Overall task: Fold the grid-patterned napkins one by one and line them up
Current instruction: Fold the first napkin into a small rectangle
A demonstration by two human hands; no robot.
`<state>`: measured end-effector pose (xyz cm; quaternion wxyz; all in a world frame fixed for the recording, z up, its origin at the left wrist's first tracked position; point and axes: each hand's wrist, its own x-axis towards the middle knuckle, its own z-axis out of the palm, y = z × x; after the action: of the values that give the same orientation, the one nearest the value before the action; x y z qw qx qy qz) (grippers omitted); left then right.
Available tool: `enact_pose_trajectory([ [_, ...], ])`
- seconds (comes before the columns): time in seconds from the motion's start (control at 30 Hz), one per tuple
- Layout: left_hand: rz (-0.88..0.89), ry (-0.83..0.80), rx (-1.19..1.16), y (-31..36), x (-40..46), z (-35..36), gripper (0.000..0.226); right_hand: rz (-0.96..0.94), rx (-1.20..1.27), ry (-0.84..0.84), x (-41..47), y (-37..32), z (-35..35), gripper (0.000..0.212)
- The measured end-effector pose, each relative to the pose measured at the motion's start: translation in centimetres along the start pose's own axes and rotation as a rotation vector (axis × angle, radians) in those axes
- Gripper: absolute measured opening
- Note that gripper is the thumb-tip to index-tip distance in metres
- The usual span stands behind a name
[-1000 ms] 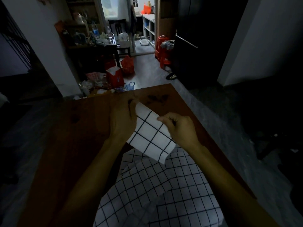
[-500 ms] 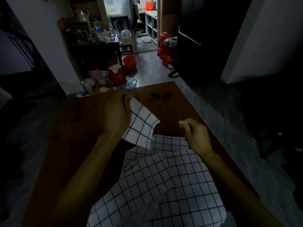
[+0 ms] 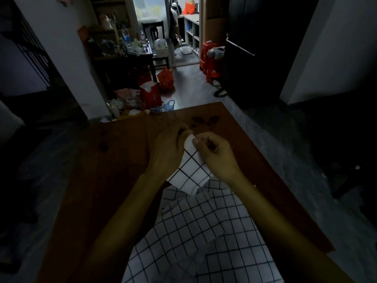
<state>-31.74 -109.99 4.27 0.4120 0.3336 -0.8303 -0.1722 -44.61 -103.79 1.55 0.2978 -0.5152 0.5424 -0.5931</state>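
Both hands are up over the reddish-brown wooden table (image 3: 114, 180), left hand (image 3: 167, 152) and right hand (image 3: 216, 156) pinching the top of a small folded white black-grid napkin (image 3: 189, 172). Underneath, a loose pile of matching grid napkins (image 3: 200, 237). Pretty dark, so the finger placement's fuzzy.

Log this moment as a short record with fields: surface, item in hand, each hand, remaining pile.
surface: reddish-brown wooden table
item in hand: small folded white napkin with black grid lines, held up above the table
left hand: grips the napkin's left side
right hand: fingers pinch its top corner
remaining pile: loose white grid-patterned cloths heaped at the near table edge, unfolded
lined-up napkins: none visible
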Motion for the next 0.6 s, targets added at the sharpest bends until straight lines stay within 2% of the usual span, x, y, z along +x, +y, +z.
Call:
enact_pose_trajectory([
  [0.2,-0.006,0.026,0.017,-1.4,0.0,-0.4,0.017,0.018,0.046,-0.015,0.0,-0.6,0.4,0.011],
  [0.3,-0.025,0.091,0.036,-1.7,-0.1,-0.8,0.016,0.026,0.044,-0.021,-0.2,-0.5,0.6,0.017],
  [0.43,-0.025,0.139,0.098,-2.8,0.0,-1.5,0.035,0.036,0.015,-0.042,-0.6,0.4,0.5,0.016],
  [0.53,-0.022,0.139,0.145,-3.1,0.0,-2.4,0.036,0.072,-0.031,-0.060,-0.9,1.1,0.6,0.017],
  [0.6,0.013,0.169,0.150,-3.6,-0.1,-3.1,0.044,0.099,-0.050,-0.077,-1.4,1.6,0.6,0.017],
])
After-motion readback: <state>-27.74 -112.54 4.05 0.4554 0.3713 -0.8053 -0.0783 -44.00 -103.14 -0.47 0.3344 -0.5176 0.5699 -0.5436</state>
